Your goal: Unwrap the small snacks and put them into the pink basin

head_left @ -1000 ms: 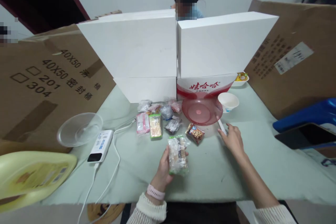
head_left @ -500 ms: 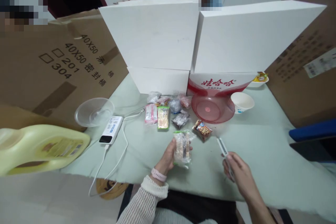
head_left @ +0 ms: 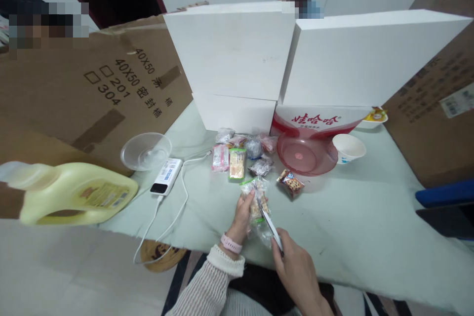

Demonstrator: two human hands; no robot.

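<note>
My left hand (head_left: 242, 217) is closed around a clear, green-edged snack packet (head_left: 259, 196) with pale pieces inside, held just above the table's near side. In my right hand (head_left: 296, 261) is a slim white utility knife (head_left: 272, 228), its narrow tip lying against the packet's lower part. Whether the wrapper is cut I cannot tell. Beyond the hands lie a similar green-edged packet (head_left: 237, 164), a pink-edged packet (head_left: 220, 158), a dark crinkled packet (head_left: 261, 166) and several other small wrapped snacks. To the right of the held packet is a brown cookie packet (head_left: 291, 184).
A pink translucent plate (head_left: 326, 167) and a white paper bowl (head_left: 348, 148) stand at the back right. On the left are a clear bowl (head_left: 129, 157), a white power bank (head_left: 165, 177) with cables and a yellow jug (head_left: 79, 195). White boxes (head_left: 229, 54) wall the back.
My right hand has moved left with the utility knife, bringing its tip from the open table onto the packet. My left hand still holds the packet. The whole view has shifted slightly.
</note>
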